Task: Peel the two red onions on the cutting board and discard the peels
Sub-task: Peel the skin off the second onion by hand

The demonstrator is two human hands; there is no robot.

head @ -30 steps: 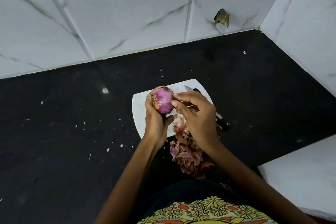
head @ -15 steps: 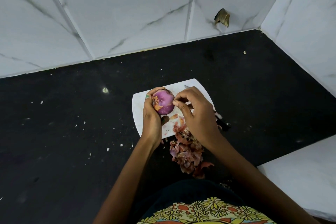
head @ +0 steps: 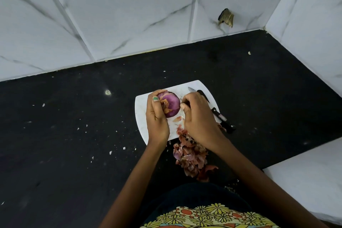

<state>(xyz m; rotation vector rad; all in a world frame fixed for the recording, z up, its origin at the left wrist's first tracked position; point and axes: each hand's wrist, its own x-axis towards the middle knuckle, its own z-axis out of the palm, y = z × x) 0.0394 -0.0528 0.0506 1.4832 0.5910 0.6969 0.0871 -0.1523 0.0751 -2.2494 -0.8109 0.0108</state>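
A black-handled knife [head: 212,109] lies on the white cutting board [head: 142,109], partly hidden behind the right hand [head: 199,118]. A heap of peels [head: 190,155] sits on the black table [head: 74,135] at the board's near edge. The left hand [head: 156,116] grips the red onion [head: 171,104] above the board, its torn brown end facing the camera. The right hand's curled fingertips pinch at the onion's side; what they pinch is too small to see.

We see both forearms bare, no sleeves reaching them. Our left hand [head: 156,116] has green polish on a nail. At the bottom edge we wear a dark garment [head: 194,196] over cloth printed with yellow and orange flowers.
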